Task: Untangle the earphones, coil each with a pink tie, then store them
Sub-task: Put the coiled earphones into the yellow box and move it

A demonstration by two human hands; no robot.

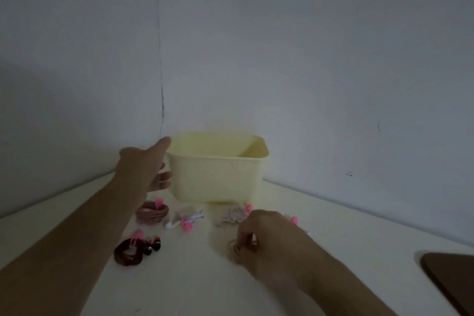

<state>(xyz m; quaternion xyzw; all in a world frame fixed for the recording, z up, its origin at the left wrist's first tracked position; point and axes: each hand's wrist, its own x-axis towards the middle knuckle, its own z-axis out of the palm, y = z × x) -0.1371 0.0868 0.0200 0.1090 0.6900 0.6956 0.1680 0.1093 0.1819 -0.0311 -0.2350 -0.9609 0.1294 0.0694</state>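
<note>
A pale yellow bin (218, 174) stands at the back of the white table, near the wall corner. My left hand (148, 164) grips its left end, thumb at the rim and fingers on the side wall. Several coiled earphones with pink ties lie in front of it: a dark red coil (129, 251), a pinkish-brown coil (152, 211), a white one (187, 219) and another white one (234, 214). My right hand (259, 236) reaches down over a pale coil (234, 249) on the table and pinches it. A pink tie (294, 219) peeks out behind that hand.
The white table (179, 285) meets grey walls in a corner behind the bin. A dark brown object (451, 279) lies at the table's right edge. The light is dim.
</note>
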